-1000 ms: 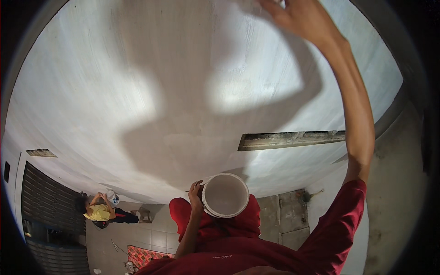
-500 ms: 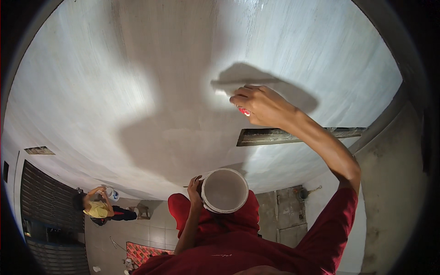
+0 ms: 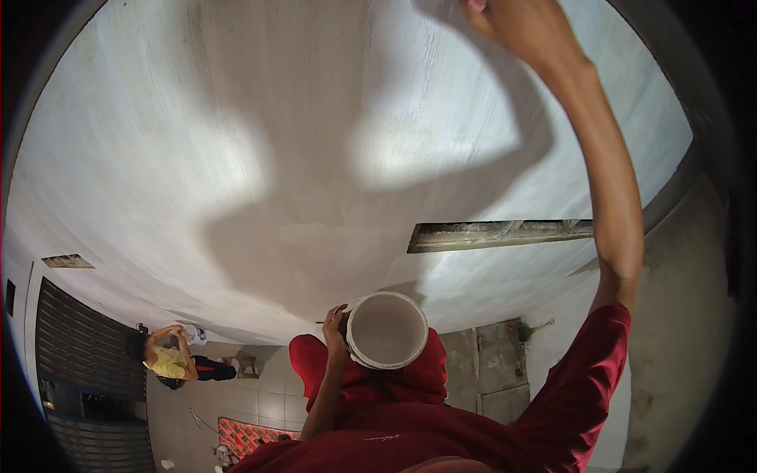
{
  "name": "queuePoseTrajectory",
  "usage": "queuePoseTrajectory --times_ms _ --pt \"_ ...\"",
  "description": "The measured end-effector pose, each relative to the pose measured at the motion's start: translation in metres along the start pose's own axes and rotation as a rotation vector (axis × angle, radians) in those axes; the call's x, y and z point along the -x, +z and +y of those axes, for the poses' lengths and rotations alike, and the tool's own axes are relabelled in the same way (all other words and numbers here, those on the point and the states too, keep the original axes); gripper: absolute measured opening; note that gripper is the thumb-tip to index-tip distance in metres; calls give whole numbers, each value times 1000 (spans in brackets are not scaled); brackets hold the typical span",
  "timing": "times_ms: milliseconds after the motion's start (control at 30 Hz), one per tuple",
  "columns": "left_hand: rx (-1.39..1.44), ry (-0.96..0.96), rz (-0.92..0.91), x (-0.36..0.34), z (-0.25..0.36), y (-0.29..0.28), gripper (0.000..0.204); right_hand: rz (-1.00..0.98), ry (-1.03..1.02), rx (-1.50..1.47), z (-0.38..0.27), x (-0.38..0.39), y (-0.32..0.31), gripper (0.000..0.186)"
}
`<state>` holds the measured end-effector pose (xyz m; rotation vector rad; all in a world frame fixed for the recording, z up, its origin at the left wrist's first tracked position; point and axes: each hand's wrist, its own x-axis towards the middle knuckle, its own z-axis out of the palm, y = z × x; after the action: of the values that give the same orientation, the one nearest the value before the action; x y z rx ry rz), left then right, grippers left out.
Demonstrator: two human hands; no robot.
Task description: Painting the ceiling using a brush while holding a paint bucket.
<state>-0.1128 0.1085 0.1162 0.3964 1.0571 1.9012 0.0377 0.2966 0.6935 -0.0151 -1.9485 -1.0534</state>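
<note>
My right hand [image 3: 522,25] is raised against the upper wall, partly cut off by the top edge. A red bit of a paintbrush handle [image 3: 476,4] shows in its closed fingers; the brush's head is out of view. Low in front of me, my left hand [image 3: 337,329] grips the left side of a white plastic bucket [image 3: 361,356]. The bucket's mouth faces up, and its inside looks pale grey-white. Streaky whitish coating covers the wall [image 3: 315,236], with my shadow across it.
A long slot-like opening [image 3: 489,235] cuts into the wall below my right arm. Down on the left, a person [image 3: 169,363] in yellow holds a white bucket [image 3: 193,335] by the wall. Dark slatted shutters [image 3: 87,339] and a red patterned mat [image 3: 248,436] lie beyond.
My right hand has swept up the wall with the paintbrush, from above the slot to the top edge, and the arm has straightened. My left hand and the bucket stay nearly put.
</note>
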Motion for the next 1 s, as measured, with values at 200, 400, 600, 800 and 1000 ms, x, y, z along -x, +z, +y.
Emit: queuePoseTrajectory --times_ms 200,400,600,800,1000 --pt "34 -25 36 2 5 -2 32 -430 -9 -269 -97 101 55 14" --pt "37 -20 2 0 -1 0 31 -687 27 -655 -144 165 66 13" --pt "23 1 22 2 0 1 32 -396 194 -534 -41 66 37 22" --pt "19 -4 30 2 2 -1 32 -177 171 -161 -15 -15 -19 20" --pt "29 12 12 3 5 4 32 -381 -7 -148 -55 77 41 24"
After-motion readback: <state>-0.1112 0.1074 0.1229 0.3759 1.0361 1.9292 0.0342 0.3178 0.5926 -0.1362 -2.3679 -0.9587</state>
